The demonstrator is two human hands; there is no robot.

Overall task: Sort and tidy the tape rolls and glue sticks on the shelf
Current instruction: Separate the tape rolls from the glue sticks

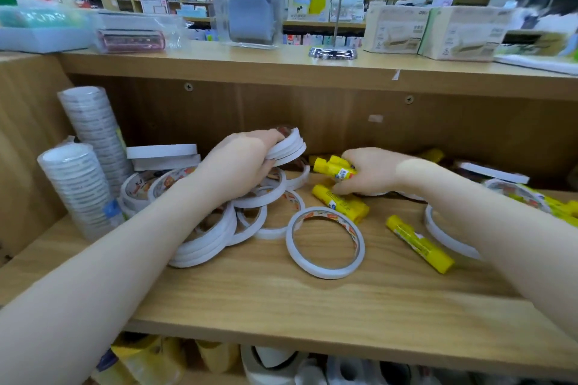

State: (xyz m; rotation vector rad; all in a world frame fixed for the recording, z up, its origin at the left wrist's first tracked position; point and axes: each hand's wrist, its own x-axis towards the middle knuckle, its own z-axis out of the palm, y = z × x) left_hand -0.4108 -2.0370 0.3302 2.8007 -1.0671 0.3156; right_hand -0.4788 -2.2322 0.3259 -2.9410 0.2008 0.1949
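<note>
Wooden shelf [281, 297], loose tape rolls [325, 242]

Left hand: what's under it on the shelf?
Under the left hand, which grips a small stack of tape rolls, loose white tape rolls overlap on the shelf. The forearm covers part of the pile.

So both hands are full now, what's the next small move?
Probably carry the tape rolls in the left hand over to the wrapped stacks at the shelf's left; the right hand already grips glue sticks, and loose rolls clutter the middle.
</note>
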